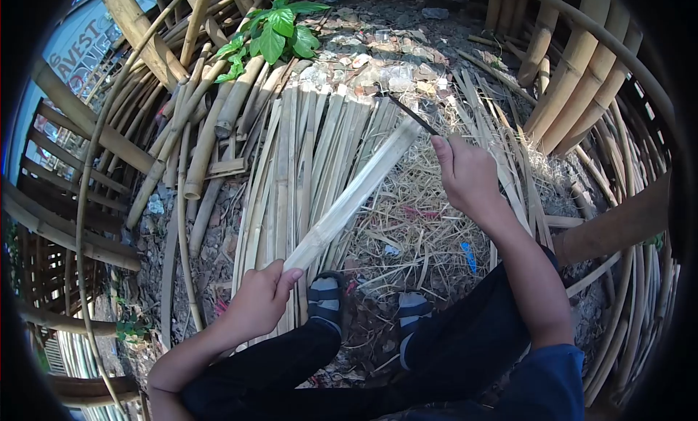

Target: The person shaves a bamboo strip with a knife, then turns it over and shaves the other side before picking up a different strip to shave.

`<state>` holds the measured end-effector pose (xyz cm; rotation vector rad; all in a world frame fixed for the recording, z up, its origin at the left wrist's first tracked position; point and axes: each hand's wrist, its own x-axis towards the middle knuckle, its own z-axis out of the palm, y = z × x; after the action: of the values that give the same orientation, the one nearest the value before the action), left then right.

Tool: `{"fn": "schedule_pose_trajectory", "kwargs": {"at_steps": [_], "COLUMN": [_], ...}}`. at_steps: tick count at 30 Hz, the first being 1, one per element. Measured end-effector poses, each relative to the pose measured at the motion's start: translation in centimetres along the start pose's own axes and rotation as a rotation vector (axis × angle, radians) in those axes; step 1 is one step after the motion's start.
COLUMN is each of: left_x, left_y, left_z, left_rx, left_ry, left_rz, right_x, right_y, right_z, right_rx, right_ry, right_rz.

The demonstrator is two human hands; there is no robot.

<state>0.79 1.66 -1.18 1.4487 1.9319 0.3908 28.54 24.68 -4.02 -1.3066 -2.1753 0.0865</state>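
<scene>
My left hand [256, 299] grips the near end of a flat, pale bamboo strip [355, 197]. The strip slants away from me, up and to the right. My right hand [469, 175] is closed around the handle of a knife, with its handle hidden in my fist. The knife's dark, narrow blade [411, 113] points up and left and crosses the strip's far end. Under the strip, many split bamboo strips [287, 166] lie side by side on the ground, running away from me.
Bamboo shavings [414, 239] cover the ground right of the strips. Cut bamboo poles [236, 97] and a green leafy plant [273, 35] are at the upper left. Thick bamboo poles [574, 72] lean at the upper right. My sandalled foot [325, 299] is beside the strips.
</scene>
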Motion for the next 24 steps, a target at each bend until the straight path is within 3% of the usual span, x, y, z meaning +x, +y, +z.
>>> {"fn": "schedule_pose_trajectory", "kwargs": {"at_steps": [5, 14, 18, 20, 24], "left_x": [0.1, -0.7, -1.3, -1.3, -0.9], "left_y": [0.5, 1.9, 1.7, 1.4, 1.3], "left_z": [0.0, 0.2, -0.3, -0.2, 0.3], "left_rx": [0.036, 0.115, 0.164, 0.16, 0.256], "left_ry": [0.009, 0.166, 0.211, 0.21, 0.19], "left_rz": [-0.024, 0.155, 0.165, 0.159, 0.172], "right_x": [-3.9, -5.0, -2.8, -0.9, -1.9], "right_y": [-4.9, -6.1, -2.5, 0.8, -0.1], "right_z": [1.5, 3.8, 4.1, 3.3, 4.3], "right_rx": [0.201, 0.129, 0.055, -0.119, 0.025], "right_ry": [-0.151, -0.054, 0.037, 0.028, 0.009], "right_rz": [-0.216, -0.415, -0.353, -0.205, -0.139]}}
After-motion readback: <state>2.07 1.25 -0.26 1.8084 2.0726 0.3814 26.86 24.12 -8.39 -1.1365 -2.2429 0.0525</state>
